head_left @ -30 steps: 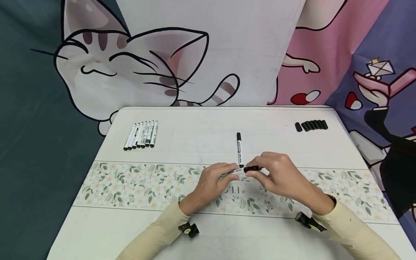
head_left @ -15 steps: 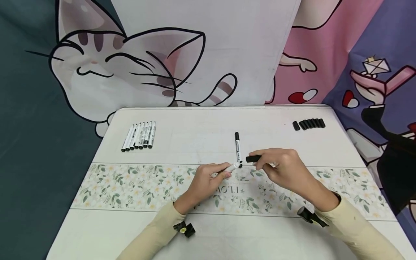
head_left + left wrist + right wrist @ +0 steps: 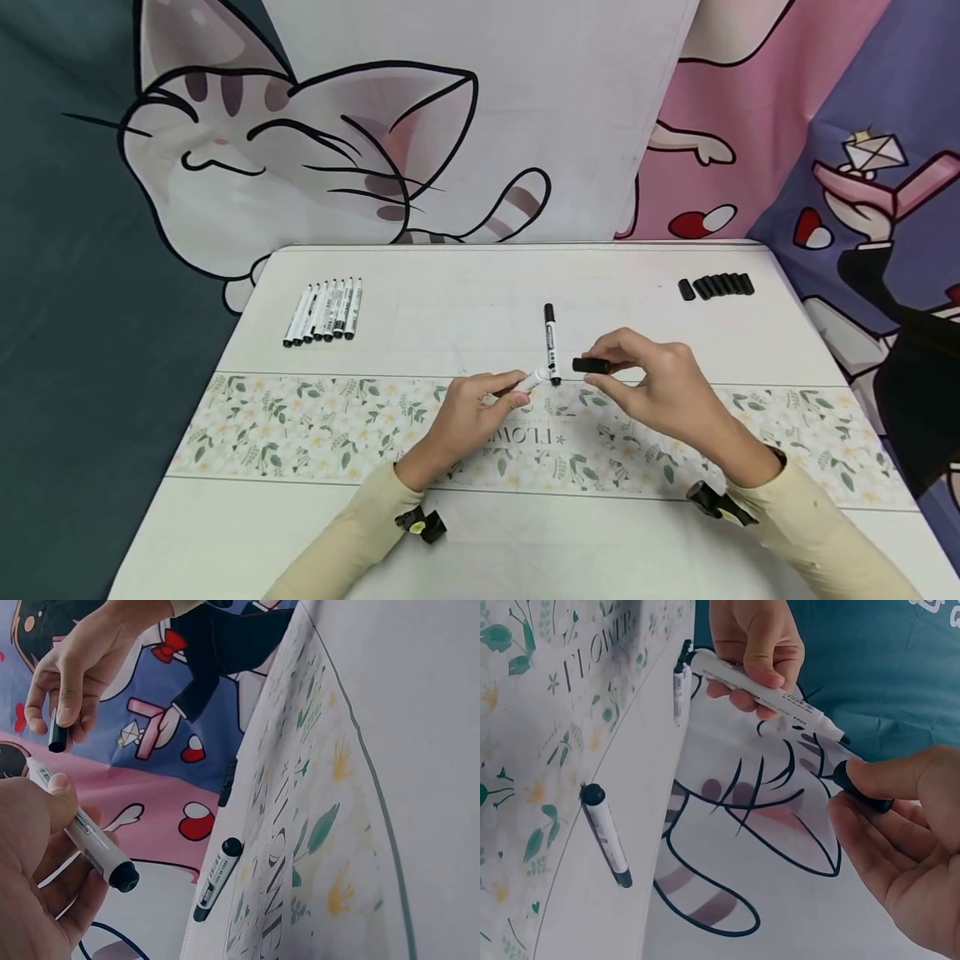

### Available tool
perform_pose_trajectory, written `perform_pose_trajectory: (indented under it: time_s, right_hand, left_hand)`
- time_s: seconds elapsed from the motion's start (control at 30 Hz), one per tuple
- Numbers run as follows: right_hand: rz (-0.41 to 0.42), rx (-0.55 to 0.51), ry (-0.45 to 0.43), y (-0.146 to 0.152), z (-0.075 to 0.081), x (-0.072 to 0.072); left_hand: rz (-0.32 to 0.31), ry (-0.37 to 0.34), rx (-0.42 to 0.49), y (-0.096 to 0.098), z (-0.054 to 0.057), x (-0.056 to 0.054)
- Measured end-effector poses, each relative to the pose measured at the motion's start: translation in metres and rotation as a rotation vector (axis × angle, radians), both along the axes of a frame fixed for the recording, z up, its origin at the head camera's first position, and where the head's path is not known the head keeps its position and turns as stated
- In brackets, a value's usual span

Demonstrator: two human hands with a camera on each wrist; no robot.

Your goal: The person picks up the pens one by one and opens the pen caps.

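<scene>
Between the thumb and fingers of my left hand (image 3: pixel 467 417) is an uncapped white marker (image 3: pixel 94 844), its bare tip pointing toward the other hand. In the right wrist view that marker's white collar and dark tip show clearly. My right hand (image 3: pixel 660 383) pinches a black marker cap (image 3: pixel 591 365), held a short way apart from the tip. A capped marker (image 3: pixel 551 342) lies on the table just beyond both hands, its black cap at the far end.
At the far left of the table lies a row of several uncapped markers (image 3: pixel 322 312). Several black caps (image 3: pixel 723 285) lie in a row at the far right, one slightly apart. A floral band (image 3: pixel 300 425) crosses the white table cover.
A second ago the cap was on or against the marker's tip end. Now it is off, my right hand having drawn it up and right, while the left hand moved slightly left.
</scene>
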State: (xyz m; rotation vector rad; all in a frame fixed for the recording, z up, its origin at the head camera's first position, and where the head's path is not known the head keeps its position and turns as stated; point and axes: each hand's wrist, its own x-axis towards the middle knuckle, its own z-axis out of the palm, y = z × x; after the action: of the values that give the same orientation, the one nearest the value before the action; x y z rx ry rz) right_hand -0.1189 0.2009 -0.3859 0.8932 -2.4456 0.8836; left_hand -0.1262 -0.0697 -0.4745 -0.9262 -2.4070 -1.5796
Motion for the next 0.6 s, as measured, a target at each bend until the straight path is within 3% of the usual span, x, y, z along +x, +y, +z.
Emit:
perform_pose_trajectory:
  time_s: [0.3,0.6]
  right_hand:
    - [-0.070,-0.074,-0.017,0.006,-0.002,-0.002]
    - [-0.143,-0.133,0.000,0.014,-0.007,-0.004]
  left_hand:
    - [0.053,-0.002,0.000,-0.011,0.007,-0.001]
    - [0.153,0.042,-0.018,-0.034,0.015,-0.005]
